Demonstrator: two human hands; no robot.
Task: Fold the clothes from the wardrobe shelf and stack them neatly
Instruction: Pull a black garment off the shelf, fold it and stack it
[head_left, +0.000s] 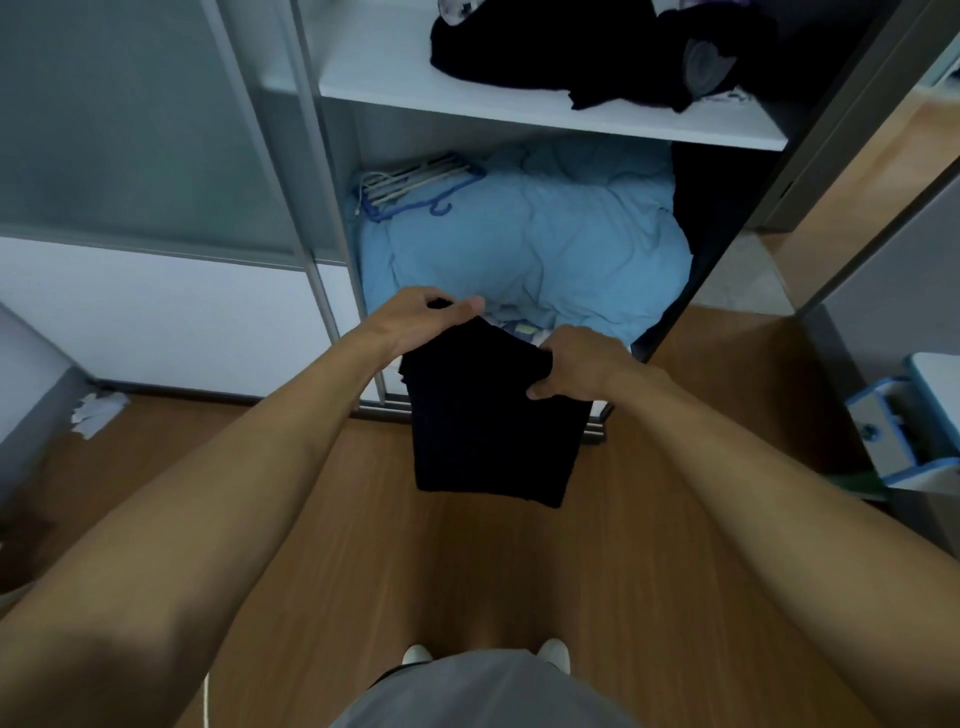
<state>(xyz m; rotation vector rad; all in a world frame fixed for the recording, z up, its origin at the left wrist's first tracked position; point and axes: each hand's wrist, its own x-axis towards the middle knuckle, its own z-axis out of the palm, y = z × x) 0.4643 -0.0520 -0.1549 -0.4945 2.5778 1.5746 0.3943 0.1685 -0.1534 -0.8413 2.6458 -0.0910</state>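
Observation:
A black garment (488, 421), folded into a rough rectangle, hangs in the air in front of the open wardrobe. My left hand (421, 319) pinches its upper left corner. My right hand (576, 364) grips its upper right edge, fingers curled round the cloth. On the white shelf (519, 111) above lies a loose heap of dark clothes (571, 47), unfolded, with a grey patch on one piece.
Below the shelf a light blue duvet (524, 244) fills the wardrobe's bottom, with a bundle of hangers (410, 187) at its left. A sliding door (156, 156) stands to the left. Wooden floor lies underfoot; crumpled paper (96, 410) at left, a white-blue object (904, 431) at right.

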